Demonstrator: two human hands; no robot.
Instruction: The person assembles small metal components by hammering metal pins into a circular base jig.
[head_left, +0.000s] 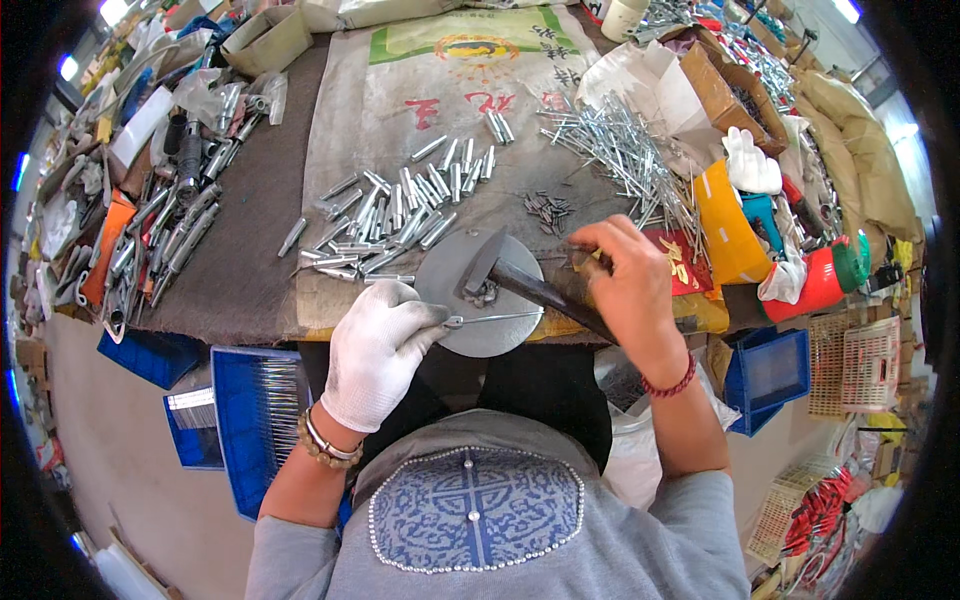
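Note:
My left hand (378, 352), in a white knit glove, is closed around the thick end of a thin metal rod (500, 318). The rod points right across the front of a round grey metal plate (440, 268). A hammer (535, 288) lies with its head on that plate and its dark handle toward my bare right hand (632, 280). Those fingers are curled in a pinch above the handle; what they hold, if anything, is too small to make out. Just beyond them lies a small pile of dark pins (548, 210). Several short shiny metal tubes (400, 215) are heaped behind the plate.
Long thin rods (625, 150) lie piled at the back right, near a cardboard box (735, 95) and a white glove (750, 160). Hand tools and metal parts (185, 190) crowd the left side. Blue bins (235, 430) stand below the table's front edge.

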